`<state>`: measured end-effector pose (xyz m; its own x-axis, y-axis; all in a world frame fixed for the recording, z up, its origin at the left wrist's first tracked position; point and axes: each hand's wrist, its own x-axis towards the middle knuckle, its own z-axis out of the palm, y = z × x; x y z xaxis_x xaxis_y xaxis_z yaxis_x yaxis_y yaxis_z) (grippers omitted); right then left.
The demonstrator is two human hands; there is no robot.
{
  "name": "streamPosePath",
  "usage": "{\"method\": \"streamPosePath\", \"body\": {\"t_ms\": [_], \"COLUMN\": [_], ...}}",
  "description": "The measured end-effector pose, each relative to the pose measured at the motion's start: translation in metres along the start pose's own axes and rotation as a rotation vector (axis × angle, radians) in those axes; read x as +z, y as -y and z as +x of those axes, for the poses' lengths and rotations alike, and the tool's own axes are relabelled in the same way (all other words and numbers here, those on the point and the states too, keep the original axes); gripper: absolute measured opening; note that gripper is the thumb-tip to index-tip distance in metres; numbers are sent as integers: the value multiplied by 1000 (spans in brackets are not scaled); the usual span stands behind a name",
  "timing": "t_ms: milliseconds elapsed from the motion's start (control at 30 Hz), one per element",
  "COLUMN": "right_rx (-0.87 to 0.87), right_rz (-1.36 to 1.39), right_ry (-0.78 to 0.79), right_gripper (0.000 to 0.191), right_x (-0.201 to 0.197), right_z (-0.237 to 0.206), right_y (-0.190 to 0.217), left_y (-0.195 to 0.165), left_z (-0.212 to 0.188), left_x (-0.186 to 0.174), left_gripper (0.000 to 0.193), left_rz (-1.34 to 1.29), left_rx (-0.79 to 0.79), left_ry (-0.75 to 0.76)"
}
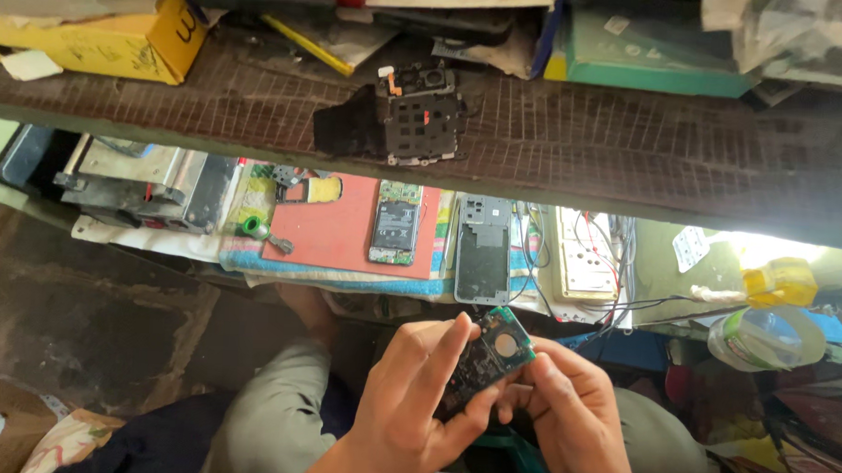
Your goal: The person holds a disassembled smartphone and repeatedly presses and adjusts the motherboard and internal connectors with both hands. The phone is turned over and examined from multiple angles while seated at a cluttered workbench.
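Head view, looking down past a dark shelf edge (pixel 628 178). On the shelf: a yellow box (pixel 120 35) at far left, a teal box (pixel 651 63) at right, and a black phone frame part (pixel 421 115) lying near the front edge. Below, a red mat (pixel 333 229) rests on a striped towel (pixel 345 279); an opened phone (pixel 395 223) lies on the mat and a grey phone back cover (pixel 483 248) just beside it. A tape roll (pixel 767 337) sits at right. Open room remains between the towel's front edge and the hands. The left hand (pixel 415 404) and right hand (pixel 564 414) together pinch a green circuit board (pixel 491 356), tilted, fingers closed on its lower edges, its upper end free.
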<state>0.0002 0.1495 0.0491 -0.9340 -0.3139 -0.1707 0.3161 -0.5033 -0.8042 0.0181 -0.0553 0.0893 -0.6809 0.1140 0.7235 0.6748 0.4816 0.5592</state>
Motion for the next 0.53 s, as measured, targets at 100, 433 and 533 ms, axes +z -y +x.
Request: {"method": "streamPosePath", "body": {"t_ms": [100,433,533], "right_rx": [-33,-45,-55], "right_rz": [16,-74,-34], "right_ry": [20,-151,-149], "right_gripper": [40,28,26], "right_x": [-4,-7,-12], "right_z": [-2,0,2], "right_y": [-1,0,1], "left_y": [1,0,2], "left_z": [2,4,2], "left_x": [-2,-10,-14], "left_gripper": [82,90,97], "left_rz": [66,101,55], "left_rx": [42,84,27], "left_ry": [32,48,78]}}
